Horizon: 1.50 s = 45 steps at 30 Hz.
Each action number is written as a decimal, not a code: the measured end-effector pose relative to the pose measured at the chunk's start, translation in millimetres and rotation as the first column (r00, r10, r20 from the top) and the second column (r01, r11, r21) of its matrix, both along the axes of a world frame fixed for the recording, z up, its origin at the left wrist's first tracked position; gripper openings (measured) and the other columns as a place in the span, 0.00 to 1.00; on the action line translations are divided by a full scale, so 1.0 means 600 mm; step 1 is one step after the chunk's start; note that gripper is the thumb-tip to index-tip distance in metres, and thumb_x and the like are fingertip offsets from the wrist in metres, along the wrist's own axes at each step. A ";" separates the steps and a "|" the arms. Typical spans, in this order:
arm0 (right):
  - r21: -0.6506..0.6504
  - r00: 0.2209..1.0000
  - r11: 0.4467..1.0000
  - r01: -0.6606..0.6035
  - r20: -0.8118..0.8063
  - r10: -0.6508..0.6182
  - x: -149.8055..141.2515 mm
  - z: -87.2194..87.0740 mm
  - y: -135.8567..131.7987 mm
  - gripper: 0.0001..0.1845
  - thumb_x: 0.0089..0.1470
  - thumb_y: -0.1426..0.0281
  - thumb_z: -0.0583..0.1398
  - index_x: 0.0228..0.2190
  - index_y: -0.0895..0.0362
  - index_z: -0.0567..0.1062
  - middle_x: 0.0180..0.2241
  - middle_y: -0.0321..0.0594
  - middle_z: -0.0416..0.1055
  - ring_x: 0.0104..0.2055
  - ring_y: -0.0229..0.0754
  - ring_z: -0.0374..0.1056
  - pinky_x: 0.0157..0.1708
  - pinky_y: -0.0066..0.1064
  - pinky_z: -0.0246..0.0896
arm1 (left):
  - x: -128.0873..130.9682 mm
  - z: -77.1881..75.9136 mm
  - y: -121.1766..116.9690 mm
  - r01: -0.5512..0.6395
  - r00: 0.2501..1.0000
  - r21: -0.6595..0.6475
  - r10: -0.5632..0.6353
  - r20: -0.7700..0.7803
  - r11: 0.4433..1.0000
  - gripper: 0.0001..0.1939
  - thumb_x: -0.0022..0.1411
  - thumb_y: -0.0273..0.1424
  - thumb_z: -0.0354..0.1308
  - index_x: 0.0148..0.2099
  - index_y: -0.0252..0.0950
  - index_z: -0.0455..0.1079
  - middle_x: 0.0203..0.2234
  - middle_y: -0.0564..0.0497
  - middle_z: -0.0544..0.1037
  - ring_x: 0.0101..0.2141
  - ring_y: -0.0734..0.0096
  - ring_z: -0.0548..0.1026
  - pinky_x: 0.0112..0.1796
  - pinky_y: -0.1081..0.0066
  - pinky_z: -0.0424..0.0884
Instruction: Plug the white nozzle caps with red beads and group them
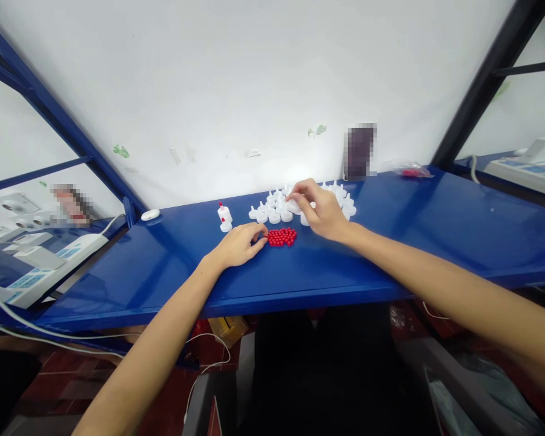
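Dozens of small red tips (282, 237), suited to a fine pinch, lie beside the left hand (237, 245), its fingers narrowly parted, while the right hand (326, 213) curls at white nozzle caps (274, 214); whether either grips anything, I cannot tell.

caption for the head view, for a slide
Left hand at red caps, right hand over white nozzle caps, blue table

Can't make out a single word, number or brand, tbh. Just blue markings on the white power strip (49, 266) at about 9 o'clock and on the white plug block (518, 171) near 3 o'clock, both way too small and blurry to read.
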State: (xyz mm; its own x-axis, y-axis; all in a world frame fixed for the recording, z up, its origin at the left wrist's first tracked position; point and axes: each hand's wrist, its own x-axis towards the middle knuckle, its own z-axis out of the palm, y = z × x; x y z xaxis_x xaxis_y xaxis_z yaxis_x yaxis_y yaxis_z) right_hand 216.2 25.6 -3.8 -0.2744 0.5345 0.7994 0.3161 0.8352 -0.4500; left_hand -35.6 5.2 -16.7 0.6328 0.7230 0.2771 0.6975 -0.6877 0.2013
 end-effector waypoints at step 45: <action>0.505 0.995 0.858 -0.091 0.091 0.052 -0.008 0.005 -0.016 0.08 0.61 0.72 0.53 0.38 0.56 0.73 0.32 0.42 0.74 0.34 0.45 0.69 0.36 0.39 0.66 | 0.126 -0.010 0.030 0.479 0.424 -0.408 0.202 0.883 0.777 0.23 0.47 0.48 0.75 0.29 0.31 0.76 0.18 0.56 0.66 0.22 0.80 0.60 0.26 0.72 0.53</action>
State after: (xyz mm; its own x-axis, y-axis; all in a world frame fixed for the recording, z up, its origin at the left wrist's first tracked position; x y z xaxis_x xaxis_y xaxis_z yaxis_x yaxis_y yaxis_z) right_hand 211.7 16.3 -0.5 -0.3628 0.0360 0.9312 0.2616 0.9630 0.0647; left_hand 39.8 22.9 -22.7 0.4016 0.8549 0.3284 -0.1886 -0.2737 0.9431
